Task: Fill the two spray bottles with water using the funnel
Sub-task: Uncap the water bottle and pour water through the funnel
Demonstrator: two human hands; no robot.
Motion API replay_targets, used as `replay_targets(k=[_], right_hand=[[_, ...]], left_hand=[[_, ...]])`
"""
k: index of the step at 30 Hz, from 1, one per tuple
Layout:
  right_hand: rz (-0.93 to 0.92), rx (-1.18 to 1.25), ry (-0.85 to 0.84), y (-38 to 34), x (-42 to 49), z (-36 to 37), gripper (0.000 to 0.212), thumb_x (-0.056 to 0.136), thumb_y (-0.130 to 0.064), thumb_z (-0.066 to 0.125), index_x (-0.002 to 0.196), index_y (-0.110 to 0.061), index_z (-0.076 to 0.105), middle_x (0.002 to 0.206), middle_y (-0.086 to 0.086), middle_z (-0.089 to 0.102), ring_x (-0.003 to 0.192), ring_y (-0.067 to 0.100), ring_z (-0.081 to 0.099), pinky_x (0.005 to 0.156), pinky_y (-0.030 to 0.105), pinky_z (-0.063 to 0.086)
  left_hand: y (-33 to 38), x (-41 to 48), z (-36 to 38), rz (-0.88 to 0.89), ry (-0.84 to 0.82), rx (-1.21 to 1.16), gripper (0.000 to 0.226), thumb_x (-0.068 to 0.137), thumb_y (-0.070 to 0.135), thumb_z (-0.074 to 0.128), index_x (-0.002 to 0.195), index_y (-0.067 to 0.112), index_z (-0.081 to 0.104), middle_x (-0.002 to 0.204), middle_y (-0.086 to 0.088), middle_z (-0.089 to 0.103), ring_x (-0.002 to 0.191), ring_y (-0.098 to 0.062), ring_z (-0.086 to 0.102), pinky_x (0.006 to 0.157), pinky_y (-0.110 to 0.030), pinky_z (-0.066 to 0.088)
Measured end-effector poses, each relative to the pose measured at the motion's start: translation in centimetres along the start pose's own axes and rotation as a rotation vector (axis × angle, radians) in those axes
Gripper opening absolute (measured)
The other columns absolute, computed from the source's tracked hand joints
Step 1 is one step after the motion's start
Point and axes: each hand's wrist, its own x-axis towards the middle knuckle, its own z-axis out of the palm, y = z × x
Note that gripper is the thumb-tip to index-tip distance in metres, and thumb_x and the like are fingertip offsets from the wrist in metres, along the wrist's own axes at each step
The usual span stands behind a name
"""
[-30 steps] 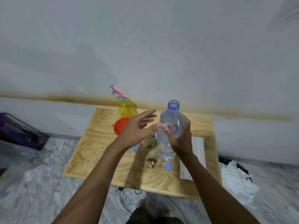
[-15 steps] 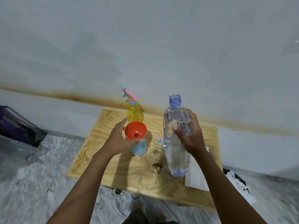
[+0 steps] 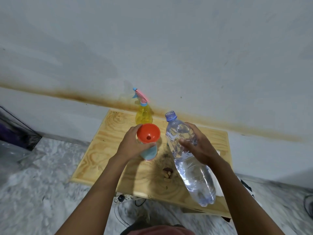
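Head view: the left hand is curled round the top of the blue spray bottle, thumb lying across its near side just under the bowl of the orange funnel. Whether the fingers also pinch the funnel's stem cannot be told. The funnel sits upright in that bottle's neck, its small hole showing in the middle of the bowl. The blue spray bottle stands near the centre of the wooden table. At 12 o'clock from the funnel, close to the table's far edge and the wall, stands the yellow spray bottle, upright, with its pink trigger head screwed on and pointing toward 10 o'clock. At 3 o'clock from the funnel, the right hand grips the clear water bottle round its middle, thumb on the near side and fingers wrapped over the far side. The bottle is tilted, its open blue-ringed mouth toward 11 o'clock and near the funnel's rim but apart from it, its base toward 5 o'clock; water fills the lower part. A dark brown knot marks the tabletop at 6 o'clock from the blue bottle. A brown stain runs along the wall. A power strip lies on the marbled floor under the table's 6 o'clock edge.
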Motion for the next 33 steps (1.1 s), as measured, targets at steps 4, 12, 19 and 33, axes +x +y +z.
replay_targets(k=[4, 12, 19, 33], right_hand=[[0.035, -0.016, -0.068, 0.1, -0.2, 0.3, 0.054, 0.079, -0.065, 0.061, 0.128, -0.061, 0.039, 0.125, -0.02, 0.057, 0.102, 0.006, 0.068, 0.077, 0.029, 0.058], [0.082, 0.005, -0.145, -0.6, -0.3, 0.6, 0.043, 0.088, -0.041, 0.062, 0.125, -0.052, 0.042, 0.114, -0.023, 0.061, 0.095, -0.001, 0.068, 0.068, 0.023, 0.058], [0.143, -0.026, -0.198, -0.1, 0.1, 0.7, 0.057, 0.087, -0.049, 0.062, 0.138, -0.033, 0.044, 0.115, -0.006, 0.064, 0.075, 0.006, 0.069, 0.057, 0.021, 0.052], [0.178, -0.038, -0.279, -0.1, 0.7, 0.6, 0.047, 0.086, -0.054, 0.061, 0.13, -0.041, 0.048, 0.114, -0.016, 0.065, 0.09, 0.007, 0.071, 0.069, 0.033, 0.061]], left_hand=[[-0.2, 0.1, 0.2, 0.004, 0.017, -0.005, 0.099, 0.061, 0.049, 0.09, 0.144, 0.023, 0.043, 0.136, 0.004, 0.05, 0.126, -0.014, 0.047, 0.104, -0.032, 0.04], [0.0, 0.2, 0.4, 0.017, 0.042, -0.023, 0.096, 0.061, 0.046, 0.091, 0.142, 0.023, 0.045, 0.135, 0.003, 0.05, 0.124, -0.015, 0.048, 0.105, -0.036, 0.043], [-0.1, 0.2, 0.4, 0.018, 0.042, -0.047, 0.096, 0.06, 0.046, 0.092, 0.141, 0.024, 0.046, 0.133, 0.005, 0.05, 0.124, -0.015, 0.049, 0.105, -0.037, 0.044], [-0.1, 0.3, 0.4, 0.02, 0.046, -0.069, 0.096, 0.059, 0.045, 0.092, 0.141, 0.023, 0.046, 0.128, 0.009, 0.048, 0.12, -0.011, 0.048, 0.101, -0.031, 0.043]])
